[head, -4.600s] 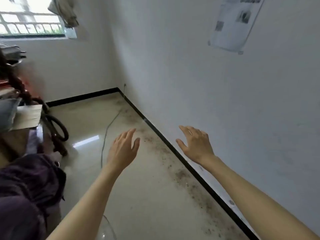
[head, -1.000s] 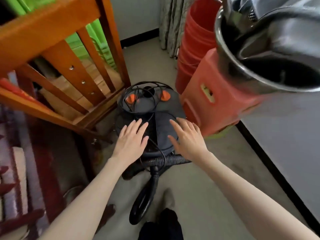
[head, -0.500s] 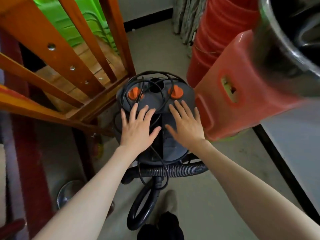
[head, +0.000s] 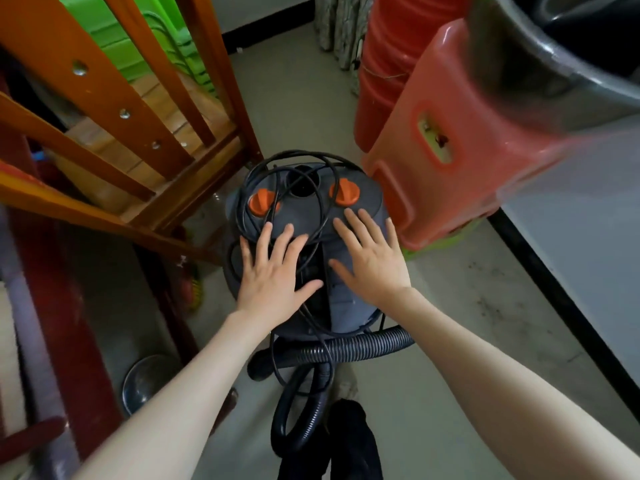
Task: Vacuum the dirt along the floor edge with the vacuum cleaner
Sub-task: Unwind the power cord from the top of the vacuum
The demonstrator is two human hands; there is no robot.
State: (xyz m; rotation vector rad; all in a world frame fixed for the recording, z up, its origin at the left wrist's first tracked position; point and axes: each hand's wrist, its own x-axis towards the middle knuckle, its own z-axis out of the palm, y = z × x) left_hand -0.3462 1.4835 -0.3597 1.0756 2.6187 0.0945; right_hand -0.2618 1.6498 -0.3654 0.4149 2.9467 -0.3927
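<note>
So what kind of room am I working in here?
Probably a cluttered home storage corner: stacked red plastic stools and buckets, a wooden furniture frame, and a canister vacuum cleaner parked on the tiled floor under both hands.

Head-worn wide-angle view, steeply downward, close above the floor [head: 450, 393].

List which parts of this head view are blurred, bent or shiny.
Head view: the metal pot at top right is smeared by blur; the wooden slats fan out, bent by the wide lens; both hands on the vacuum cleaner are sharp; the steel bowl shines faintly.
</note>
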